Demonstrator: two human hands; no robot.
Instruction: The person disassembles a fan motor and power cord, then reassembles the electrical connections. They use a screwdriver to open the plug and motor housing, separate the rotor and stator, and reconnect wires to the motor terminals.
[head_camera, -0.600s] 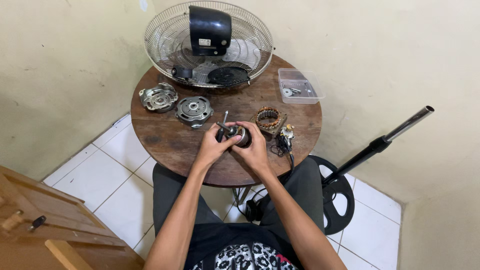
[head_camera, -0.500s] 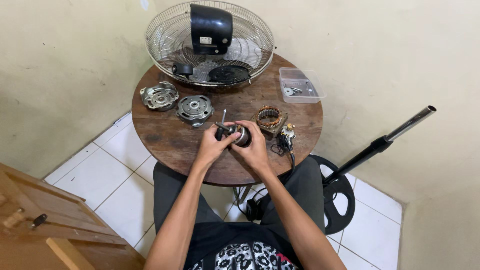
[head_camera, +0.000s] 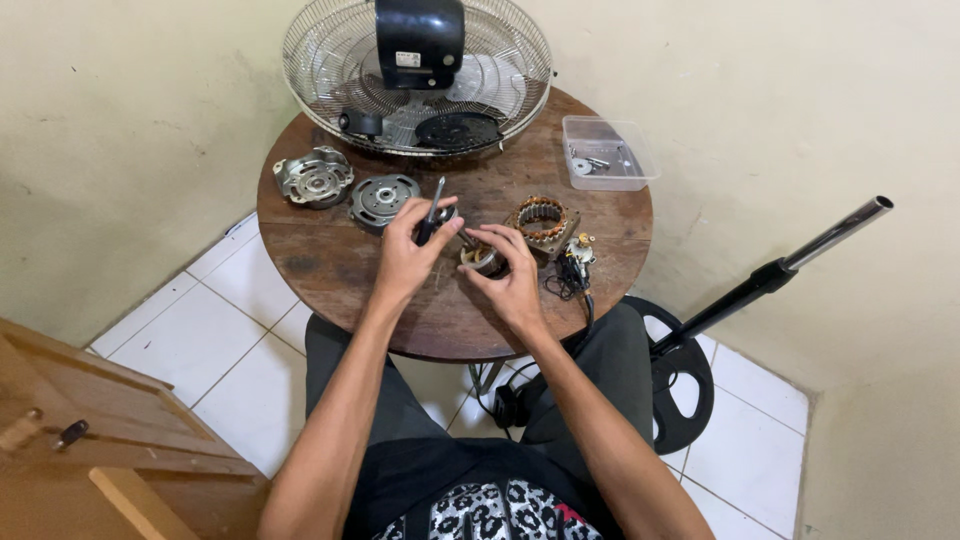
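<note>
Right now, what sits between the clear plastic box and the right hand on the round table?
In the head view, the copper-wound square stator lies between the clear plastic box and the right hand, on the round wooden table. Bare wood surrounds it.

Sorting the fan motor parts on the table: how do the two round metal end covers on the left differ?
The left end cover is lighter silver with an uneven, lobed outline; the right end cover is darker grey and more evenly round. The left one lies nearer the table edge; the right one sits by the left hand. Both lie flat, untouched, each with a central hub.
</note>
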